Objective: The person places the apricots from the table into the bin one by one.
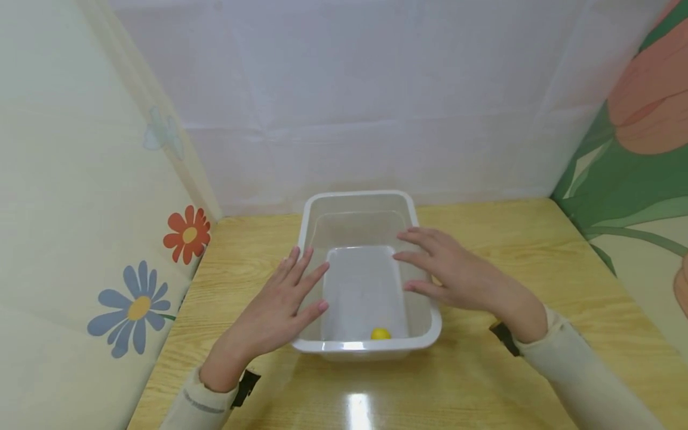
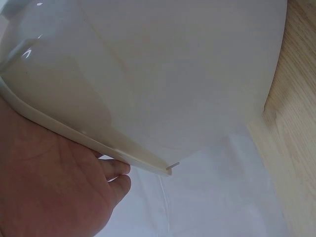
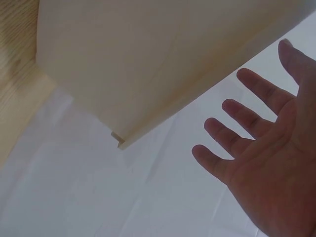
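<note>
White plastic tub (image 1: 398,343), one, rectangular: stands on the wood-grain bench (image 1: 537,251), long sides running toward the backdrop. Yellow rounded item (image 1: 380,334), one: lies inside the tub at its near end, partly hidden by the tub's front edge. Left hand (image 1: 279,304): wide, fingers straight, thumb spread; poised at the tub's left side; contact with the tub, cannot tell. Right hand (image 1: 454,269): wide, fingers apart and slightly bent; poised at the tub's right side, fingertips just beside its edge in the right wrist view. Pale sleeves (image 1: 583,370), two: one either side of the tub, each with a dark wrist fitting (image 1: 245,388). White cloth backdrop (image 1: 349,89): hangs beyond the tub. Printed flowers, red (image 1: 189,235) and blue (image 1: 138,308): left of the tub. Printed coral bloom (image 1: 650,89), green-leaved: right of the tub.
</note>
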A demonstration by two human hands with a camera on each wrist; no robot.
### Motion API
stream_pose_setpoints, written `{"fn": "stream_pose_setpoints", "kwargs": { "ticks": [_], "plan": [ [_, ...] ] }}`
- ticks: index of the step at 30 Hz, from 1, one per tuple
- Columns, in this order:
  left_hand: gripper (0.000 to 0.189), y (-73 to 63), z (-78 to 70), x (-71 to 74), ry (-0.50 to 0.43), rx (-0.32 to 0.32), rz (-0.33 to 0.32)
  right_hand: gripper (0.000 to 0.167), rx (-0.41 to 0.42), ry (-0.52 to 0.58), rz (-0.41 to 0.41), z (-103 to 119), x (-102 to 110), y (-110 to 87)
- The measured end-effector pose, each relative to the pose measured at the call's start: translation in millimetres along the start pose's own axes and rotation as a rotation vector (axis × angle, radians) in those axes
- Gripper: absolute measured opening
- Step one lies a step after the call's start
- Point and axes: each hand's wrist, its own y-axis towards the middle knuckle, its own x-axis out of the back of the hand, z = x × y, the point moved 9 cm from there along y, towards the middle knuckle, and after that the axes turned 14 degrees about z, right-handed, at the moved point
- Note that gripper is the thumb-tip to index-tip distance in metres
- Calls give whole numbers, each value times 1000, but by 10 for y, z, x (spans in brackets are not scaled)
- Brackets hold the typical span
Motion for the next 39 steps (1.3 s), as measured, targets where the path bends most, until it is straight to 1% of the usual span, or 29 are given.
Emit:
{"fn": "stream_pose_setpoints", "kwargs": {
  "ticks": [4, 11, 15, 19, 22, 30, 33, 39],
  "plan": [
    [67, 2, -7, 6, 3, -4, -8, 54, -8, -4, -1, -32, 8, -22],
    [67, 4, -13, 3, -1, -1, -7, 51, -11, 0, -30, -78, 81, -87],
    [67, 5, -13, -3, -3, 4, -1, 49, -38, 18, -32, -151, 119, -140],
    [67, 6, -13, -10, -10, 7, 4, 49, -25, 23, -58, -217, 169, -201],
    [67, 6, -14, -13, -12, 9, 6, 48, -34, 41, -77, -283, 195, -274],
    [67, 5, -14, -8, -2, 5, 1, 49, -133, 102, -71, -499, 199, -465],
    [67, 5, -12, -5, -5, 4, -1, 50, -169, 118, -64, -605, 162, -525],
    [67, 13, -9, -13, -7, 9, 12, 48, -271, 194, -40, -847, 41, -669]
  ]
}}
